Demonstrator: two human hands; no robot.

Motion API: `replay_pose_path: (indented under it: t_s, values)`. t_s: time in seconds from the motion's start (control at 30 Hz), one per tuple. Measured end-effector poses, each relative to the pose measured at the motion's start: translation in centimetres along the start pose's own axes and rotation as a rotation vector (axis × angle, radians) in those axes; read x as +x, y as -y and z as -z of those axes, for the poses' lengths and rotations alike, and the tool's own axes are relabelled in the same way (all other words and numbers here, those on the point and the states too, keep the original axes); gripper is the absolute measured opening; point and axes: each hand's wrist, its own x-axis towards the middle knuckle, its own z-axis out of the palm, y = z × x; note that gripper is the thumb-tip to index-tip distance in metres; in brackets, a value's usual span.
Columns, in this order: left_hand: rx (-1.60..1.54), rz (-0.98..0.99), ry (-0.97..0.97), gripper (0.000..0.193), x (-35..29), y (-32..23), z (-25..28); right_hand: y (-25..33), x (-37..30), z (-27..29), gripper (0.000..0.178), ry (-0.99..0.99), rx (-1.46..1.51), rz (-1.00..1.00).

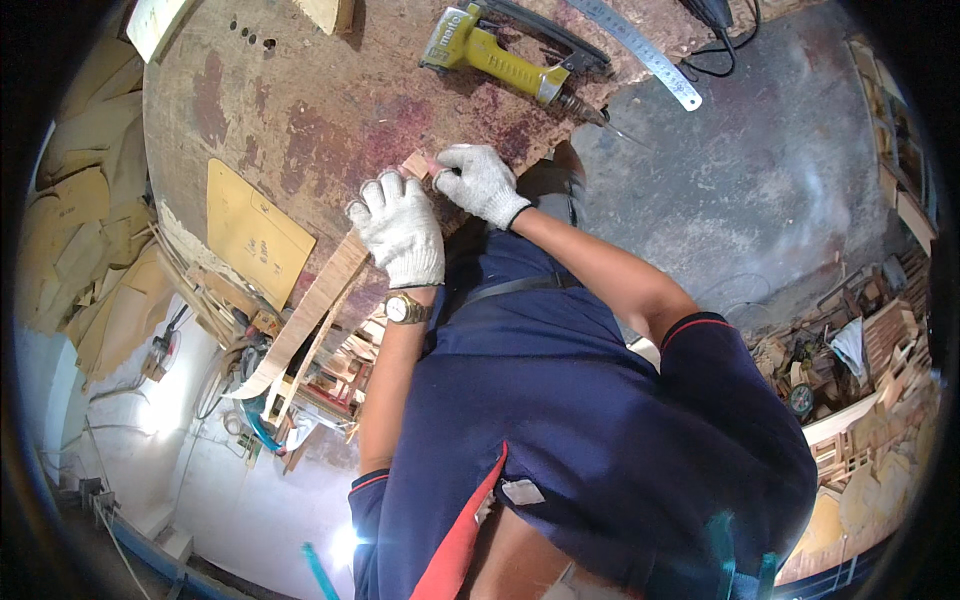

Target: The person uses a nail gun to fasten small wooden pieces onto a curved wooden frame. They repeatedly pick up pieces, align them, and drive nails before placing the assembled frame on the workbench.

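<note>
A long, flat, pale wooden strip (318,290) runs from the workbench edge down to the lower left, where its end curves. My left hand (402,232), in a white knitted glove, is closed over the strip near its upper end, with the fingers on top. Just to the right, my right hand (482,186), also gloved, pinches at the strip's upper tip. A small pinkish patch shows between its fingers; I cannot tell what it is. Alongside the first strip hangs a narrower wooden strip (312,350), its upper part hidden behind my left wrist.
On the worn workbench (330,110) lie a yellow-green air nail gun (505,65), a metal ruler (640,50) and a yellow flat template (255,232). A black corded tool (712,15) sits at the far edge. Wood offcuts (100,240) are piled at left, more wooden pieces (885,340) at right.
</note>
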Motion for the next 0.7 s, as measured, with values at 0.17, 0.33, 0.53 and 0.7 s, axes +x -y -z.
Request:
replay_pose_path:
  t_s: [0.17, 0.33, 0.53, 0.7]
  values:
    - [0.004, -0.013, -0.025, 0.022, 0.3, -0.8, -1.2, 0.8, 0.1, 0.1, 0.029, -0.018, 0.010, -0.113]
    - [0.042, 0.046, -0.041, 0.021, 0.4, -1.8, -1.8, 0.2, 0.2, -0.6, 0.029, -0.042, 0.028, -0.144]
    - [0.034, 0.087, -0.049, 0.026, 0.1, -2.1, -2.1, -0.5, -0.1, -0.7, 0.026, -0.014, 0.025, -0.061]
    - [0.049, 0.083, -0.033, 0.027, 0.3, -2.3, -2.2, -0.7, -0.1, -1.4, 0.025, -0.050, 0.081, -0.090]
